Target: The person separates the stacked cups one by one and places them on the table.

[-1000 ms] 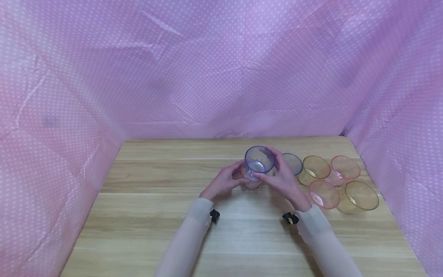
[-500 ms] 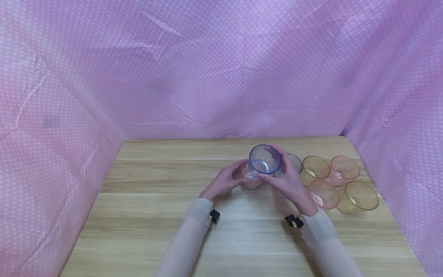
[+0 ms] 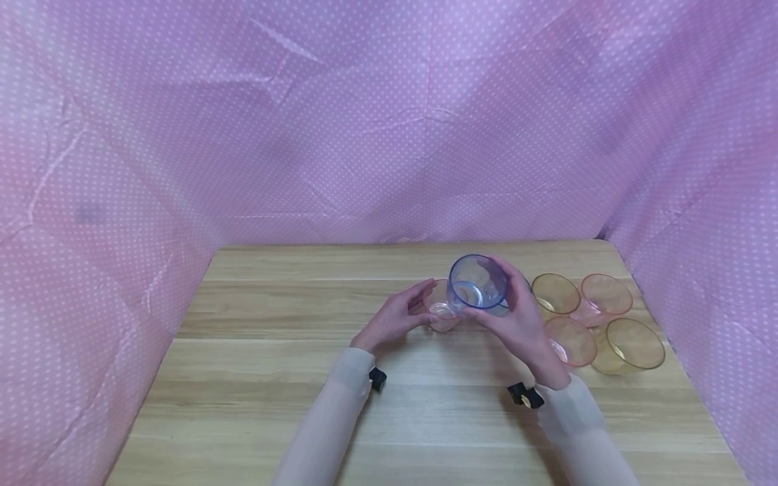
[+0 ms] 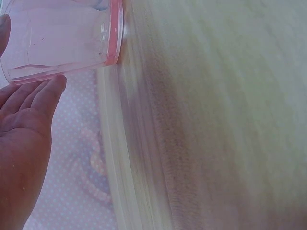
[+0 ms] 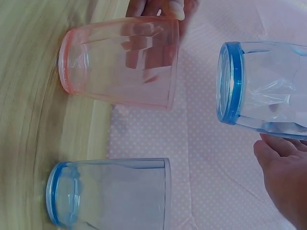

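Note:
My left hand (image 3: 395, 315) holds a clear pink cup (image 3: 442, 314) upright on the table, fingers on one side near the rim and thumb on the other. In my right hand (image 3: 516, 327) is a clear blue cup (image 3: 477, 280), lifted above the table with its rim up. The right wrist view shows its thick blue base (image 5: 232, 84) in the air, well off the wood. A second blue cup (image 5: 115, 194) stands on the table, mostly hidden behind my right hand in the head view. The pink cup also fills a corner of the left wrist view.
To the right stand two yellow cups, one at the back (image 3: 554, 293) and one in front (image 3: 635, 347), and two pink cups, one at the back (image 3: 606, 295) and one in front (image 3: 570, 342). Pink dotted cloth (image 3: 389, 135) walls the wooden table (image 3: 273, 378).
My right hand has carried the blue cup rightward, from over the pink cup toward the second blue cup. The pink cup shows more fully now. My left hand has stayed still.

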Tool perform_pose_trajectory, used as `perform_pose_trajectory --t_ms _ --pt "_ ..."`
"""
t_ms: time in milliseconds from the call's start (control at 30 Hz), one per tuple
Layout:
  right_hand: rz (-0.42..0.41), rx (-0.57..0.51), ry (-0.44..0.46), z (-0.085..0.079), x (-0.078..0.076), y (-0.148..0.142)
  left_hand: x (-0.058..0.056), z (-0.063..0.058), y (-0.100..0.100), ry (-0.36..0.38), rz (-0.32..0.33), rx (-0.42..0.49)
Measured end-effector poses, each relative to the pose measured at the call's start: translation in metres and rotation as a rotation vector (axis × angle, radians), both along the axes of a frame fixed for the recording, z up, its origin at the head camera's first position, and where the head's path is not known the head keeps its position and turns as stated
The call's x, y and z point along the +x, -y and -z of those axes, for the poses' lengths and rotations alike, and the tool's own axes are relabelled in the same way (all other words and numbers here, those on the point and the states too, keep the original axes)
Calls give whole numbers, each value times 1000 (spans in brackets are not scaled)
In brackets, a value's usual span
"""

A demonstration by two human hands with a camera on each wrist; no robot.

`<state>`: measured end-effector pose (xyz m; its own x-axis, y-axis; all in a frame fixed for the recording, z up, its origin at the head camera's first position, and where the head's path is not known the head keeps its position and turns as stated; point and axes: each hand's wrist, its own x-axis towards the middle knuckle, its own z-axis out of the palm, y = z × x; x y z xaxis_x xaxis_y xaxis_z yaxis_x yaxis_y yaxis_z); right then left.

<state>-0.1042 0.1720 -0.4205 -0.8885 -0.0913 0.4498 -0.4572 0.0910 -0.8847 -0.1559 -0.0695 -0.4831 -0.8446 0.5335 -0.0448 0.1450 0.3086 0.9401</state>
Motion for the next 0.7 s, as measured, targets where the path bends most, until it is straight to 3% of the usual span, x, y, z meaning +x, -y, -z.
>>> perform_pose_trajectory --t_ms 433,700 --pt "38 15 38 -1 12 -10 1 0 0 17 4 24" --pt "29 -21 -6 -1 15 -15 2 -1 0 17 2 29"
